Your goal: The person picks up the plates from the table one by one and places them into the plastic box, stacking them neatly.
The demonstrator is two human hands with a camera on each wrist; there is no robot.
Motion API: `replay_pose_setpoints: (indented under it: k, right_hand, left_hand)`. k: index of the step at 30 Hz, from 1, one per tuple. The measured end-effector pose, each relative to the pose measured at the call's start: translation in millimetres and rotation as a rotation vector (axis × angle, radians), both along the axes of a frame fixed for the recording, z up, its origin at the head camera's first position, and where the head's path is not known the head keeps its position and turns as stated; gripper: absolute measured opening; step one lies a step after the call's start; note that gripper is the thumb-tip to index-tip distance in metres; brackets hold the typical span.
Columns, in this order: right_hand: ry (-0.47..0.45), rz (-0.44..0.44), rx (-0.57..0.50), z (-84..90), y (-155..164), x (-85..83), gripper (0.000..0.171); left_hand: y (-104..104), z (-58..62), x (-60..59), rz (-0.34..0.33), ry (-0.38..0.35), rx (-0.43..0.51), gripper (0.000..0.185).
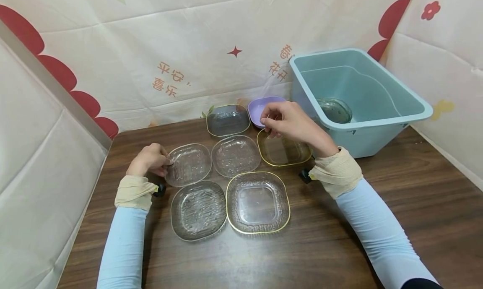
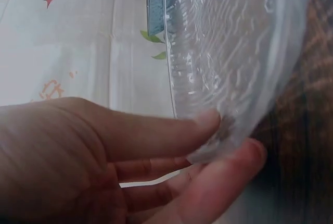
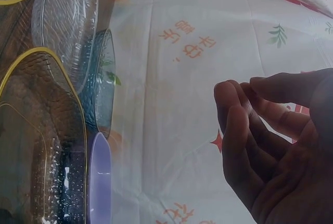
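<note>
At the left, my left hand [image 1: 150, 159] pinches the near rim of a clear textured plate [image 1: 190, 165] between thumb and fingers; the left wrist view shows the thumb over the plate's edge [image 2: 229, 62]. My right hand [image 1: 288, 119] hovers above an amber plate with a yellow rim [image 1: 286, 150], close to a purple dish [image 1: 257, 109]. Its fingers are loosely bent and hold nothing in the right wrist view. Next to the left plate lies another clear plate [image 1: 235, 154]. Nearer me are a greyish clear plate [image 1: 198, 211] and a square gold-rimmed plate [image 1: 258, 203].
A blue-grey gold-rimmed dish [image 1: 228, 121] stands by the back cloth. At the back right, a large light-blue tub [image 1: 370, 87] holds greenish glass-like dishes [image 1: 335, 110]. Patterned cloth [image 1: 226, 37] walls off the back and sides of the wooden table [image 1: 320, 251].
</note>
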State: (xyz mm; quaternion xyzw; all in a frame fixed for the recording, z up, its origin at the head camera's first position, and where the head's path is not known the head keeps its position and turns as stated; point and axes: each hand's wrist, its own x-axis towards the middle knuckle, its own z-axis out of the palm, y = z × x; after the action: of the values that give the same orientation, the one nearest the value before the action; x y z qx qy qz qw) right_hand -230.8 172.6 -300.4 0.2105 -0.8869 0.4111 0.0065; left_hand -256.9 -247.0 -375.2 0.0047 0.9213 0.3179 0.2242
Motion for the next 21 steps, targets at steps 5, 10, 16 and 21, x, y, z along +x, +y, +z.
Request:
replay_pose_setpoints:
  k: [5, 10, 16, 21]
  right_hand:
    - [0.003, -0.006, 0.003, 0.4, 0, 0.5, 0.010]
    - [0.000, -0.008, 0.009, 1.1, -1, 1.4, 0.010]
    - [-0.004, -0.009, 0.023, -0.6, -3, 1.6, 0.010]
    - [-0.004, -0.014, 0.028, -1.0, -2, 2.4, 0.011]
  left_hand:
    - [1, 1.9, 2.0, -0.032, 0.116, -0.055, 0.018]
    - [-1, 6.0, 3.5, -0.036, 0.313, -0.192, 0.019]
    - [-1, 7.2, 3.5, 0.001, 0.470, -0.223, 0.020]
    - [6, 11.5, 2.7, 0.044, 0.593, -0.170, 0.023]
